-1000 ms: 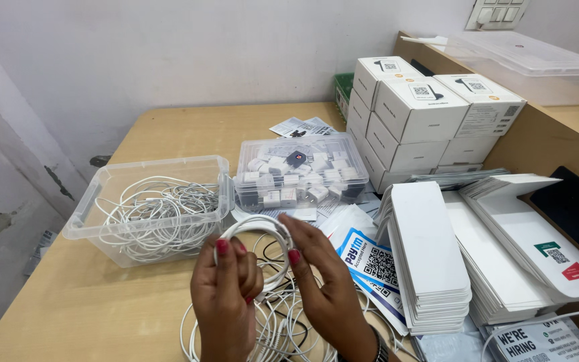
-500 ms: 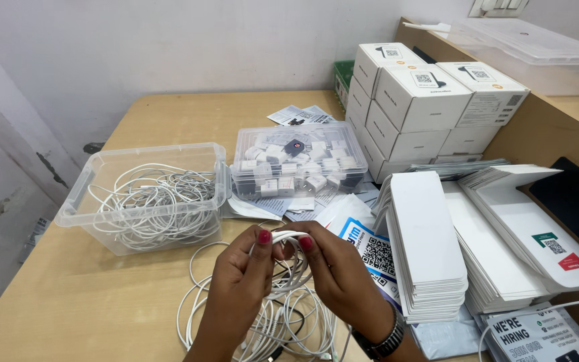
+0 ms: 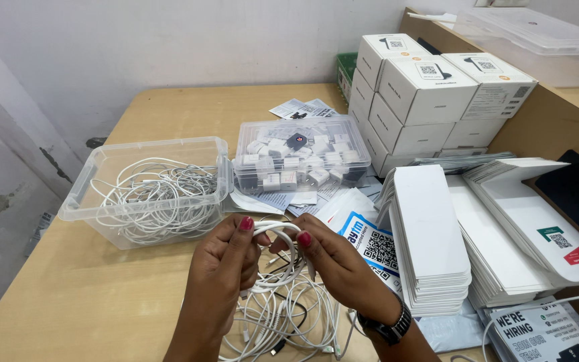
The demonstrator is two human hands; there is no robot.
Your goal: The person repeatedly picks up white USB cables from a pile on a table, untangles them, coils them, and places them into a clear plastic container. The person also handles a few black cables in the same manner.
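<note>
Two hands close together over a wooden table [image 3: 149, 107], both pinching one white cable [image 3: 283, 251]. Left hand [image 3: 226, 268] clamped on the near side of the loop, right hand [image 3: 333, 265] clamped on the far side, thumbs almost touching at the top. Cable bent into a small round coil between the fingers, looking partly wound, with a bit of tail hanging down. Right under the hands, at 6 o'clock, a messy pile of loose cables [image 3: 283, 318] not yet coiled, so lots left to do. At 10 o'clock from the hands, a clear tub [image 3: 78, 198] full of more white cables. At 12 o'clock, a clear box of little white plugs [image 3: 299, 161]. At 1 o'clock, stacked white boxes [image 3: 430, 94]. At 3 o'clock, piles of flat white cards [image 3: 430, 234]. No finished coils set aside anywhere in view.
</note>
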